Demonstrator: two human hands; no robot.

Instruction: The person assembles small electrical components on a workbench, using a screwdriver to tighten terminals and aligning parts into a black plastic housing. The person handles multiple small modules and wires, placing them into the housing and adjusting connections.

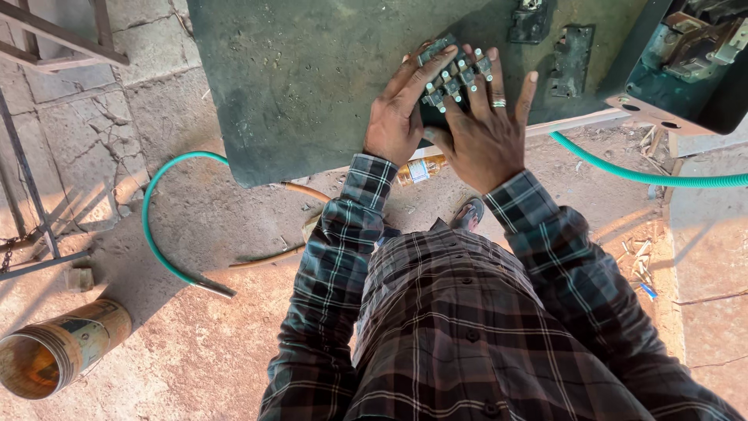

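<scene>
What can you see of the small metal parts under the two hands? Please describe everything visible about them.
The small metal parts are dark grey blocks with pale, shiny screw heads, lying in a tight row on the dark green metal sheet. They look like steel, dull and dusty. The left hand lies flat over their left end, and the right hand spreads its fingers over the rest. Most of each block is hidden, so their full shape cannot be told.

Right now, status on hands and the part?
Left hand and right hand flat over metal screw-terminal block on dark plate. Grip unclear. Nothing blocking.
</scene>
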